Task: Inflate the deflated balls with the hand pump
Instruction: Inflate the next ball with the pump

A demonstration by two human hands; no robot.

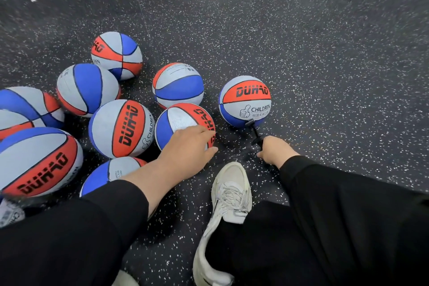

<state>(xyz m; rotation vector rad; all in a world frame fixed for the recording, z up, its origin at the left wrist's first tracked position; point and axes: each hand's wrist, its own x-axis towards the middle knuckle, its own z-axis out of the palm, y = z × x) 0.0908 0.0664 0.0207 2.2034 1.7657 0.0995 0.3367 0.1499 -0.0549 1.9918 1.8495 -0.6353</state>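
Several red, blue and grey DUHAO basketballs lie on the speckled floor. One ball point(245, 101) sits apart on the right, and the black hand pump point(255, 133) reaches up to its lower edge. My right hand point(275, 150) is closed around the pump's body just below that ball. My left hand point(189, 150) rests with spread fingers on the near side of another ball point(183, 121) in the cluster. Whether the needle is inside the right ball cannot be seen.
More balls crowd the left: one point(120, 128) beside my left hand, others point(87, 88) point(116, 54) point(177, 85) behind, a large one point(37, 160) at the left edge. My white shoe point(228, 195) and black-trousered legs fill the foreground. Dark speckled floor point(336, 76) stretches to the right.
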